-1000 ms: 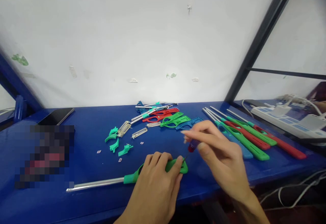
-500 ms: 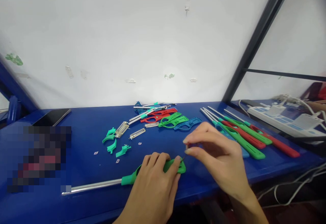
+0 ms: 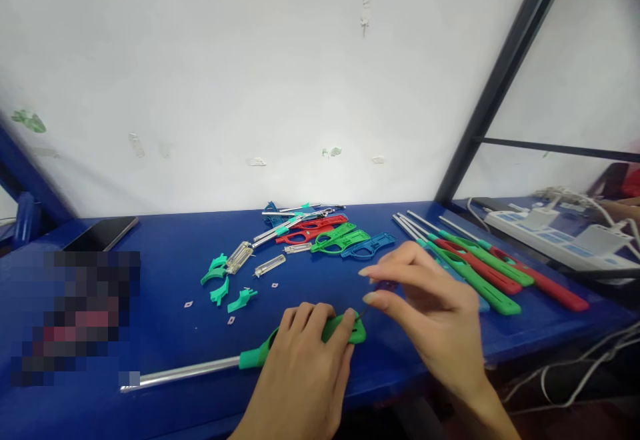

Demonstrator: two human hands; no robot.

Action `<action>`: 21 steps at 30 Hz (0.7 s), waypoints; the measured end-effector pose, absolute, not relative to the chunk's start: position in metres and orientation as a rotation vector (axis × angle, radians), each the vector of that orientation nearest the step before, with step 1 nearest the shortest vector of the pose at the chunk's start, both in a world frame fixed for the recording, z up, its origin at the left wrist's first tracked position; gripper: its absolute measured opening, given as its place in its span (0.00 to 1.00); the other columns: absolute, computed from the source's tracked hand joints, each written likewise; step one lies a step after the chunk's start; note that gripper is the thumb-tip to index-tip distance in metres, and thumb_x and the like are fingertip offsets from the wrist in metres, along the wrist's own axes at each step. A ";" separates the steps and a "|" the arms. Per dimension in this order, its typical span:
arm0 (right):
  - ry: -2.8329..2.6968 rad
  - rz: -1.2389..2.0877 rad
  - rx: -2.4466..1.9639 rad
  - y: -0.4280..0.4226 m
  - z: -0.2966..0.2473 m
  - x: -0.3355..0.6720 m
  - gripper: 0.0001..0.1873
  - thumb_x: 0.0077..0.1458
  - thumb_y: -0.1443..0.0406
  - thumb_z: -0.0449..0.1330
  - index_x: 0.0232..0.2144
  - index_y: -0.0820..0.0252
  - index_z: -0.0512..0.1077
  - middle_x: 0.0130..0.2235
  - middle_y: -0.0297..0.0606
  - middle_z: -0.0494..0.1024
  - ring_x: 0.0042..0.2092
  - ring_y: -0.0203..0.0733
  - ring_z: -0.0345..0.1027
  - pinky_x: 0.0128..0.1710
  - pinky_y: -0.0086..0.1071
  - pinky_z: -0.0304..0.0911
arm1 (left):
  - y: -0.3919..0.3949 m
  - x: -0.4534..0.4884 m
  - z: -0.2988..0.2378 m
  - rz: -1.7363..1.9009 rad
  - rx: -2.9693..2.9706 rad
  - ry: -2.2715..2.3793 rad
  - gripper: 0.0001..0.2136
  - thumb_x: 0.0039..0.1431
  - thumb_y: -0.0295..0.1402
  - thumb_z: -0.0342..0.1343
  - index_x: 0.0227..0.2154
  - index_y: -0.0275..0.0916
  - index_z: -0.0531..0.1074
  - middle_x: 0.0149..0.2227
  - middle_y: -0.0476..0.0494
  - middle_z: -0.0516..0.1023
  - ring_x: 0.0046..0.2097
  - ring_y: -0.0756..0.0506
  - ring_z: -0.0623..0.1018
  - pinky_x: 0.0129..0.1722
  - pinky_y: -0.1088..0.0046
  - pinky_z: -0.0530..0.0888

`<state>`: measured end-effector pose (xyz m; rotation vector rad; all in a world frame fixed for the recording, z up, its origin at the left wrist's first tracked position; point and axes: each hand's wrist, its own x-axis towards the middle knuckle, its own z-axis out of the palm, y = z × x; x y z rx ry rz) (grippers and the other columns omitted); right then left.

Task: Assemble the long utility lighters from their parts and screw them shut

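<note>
Standing behind everything, a white wall (image 3: pixel 225 73) meets a blue table (image 3: pixel 165 273) that holds the things up. Two hands share the front part. The left hand (image 3: pixel 307 357) lies on a green lighter (image 3: pixel 254 359), which rests flat with its silver rod pointing left. Its fingers bend close together over the handle, with one reaching toward the handle's end, probably so the lighter can't slide.

More lighters (image 3: pixel 487 272) lie side by side on the right, rods pointing away, maybe to keep them tidy. Near the wall sit loose handle shells (image 3: pixel 356 240) in red, green and blue, with metal rods (image 3: pixel 274 233) piled beside them. Closer in are clear cases (image 3: pixel 271 266), then bent teal bits (image 3: pixel 242 301).

Thumb and fingers of the right hand (image 3: pixel 433 303) pinch a small tool (image 3: pixel 385 286) (most of it hides behind them). Its thin tip slants down to the end of the green handle, and such a light pinch seems good for careful work. Tiniest are pale scraps (image 3: pixel 231 321), scattered just beyond the left hand.
</note>
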<state>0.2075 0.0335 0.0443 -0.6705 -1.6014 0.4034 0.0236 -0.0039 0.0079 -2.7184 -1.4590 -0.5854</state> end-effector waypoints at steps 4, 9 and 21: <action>-1.424 0.225 -0.671 0.046 0.042 0.230 0.08 0.58 0.71 0.73 0.35 0.50 0.83 0.34 0.34 0.80 0.39 0.45 0.73 0.40 0.38 0.72 | -0.005 0.023 0.006 -0.615 -2.718 -1.448 0.20 0.73 0.27 0.50 0.65 0.40 0.70 0.52 0.38 0.80 0.52 0.34 0.79 0.52 0.44 0.79; -1.594 0.360 -1.033 0.066 0.023 0.263 0.10 0.56 0.57 0.75 0.31 0.55 0.82 0.36 0.38 0.85 0.38 0.48 0.80 0.39 0.38 0.77 | -0.004 0.021 0.000 -0.676 -2.688 -1.419 0.19 0.70 0.26 0.55 0.62 0.36 0.72 0.52 0.37 0.81 0.51 0.34 0.80 0.51 0.49 0.80; -1.816 0.896 -1.012 0.038 0.019 0.237 0.26 0.73 0.46 0.53 0.49 0.55 0.83 0.34 0.40 0.85 0.32 0.44 0.79 0.32 0.33 0.75 | -0.022 0.031 0.000 -1.075 -2.288 -1.017 0.16 0.72 0.21 0.49 0.51 0.44 0.77 0.40 0.44 0.82 0.43 0.43 0.83 0.53 0.58 0.80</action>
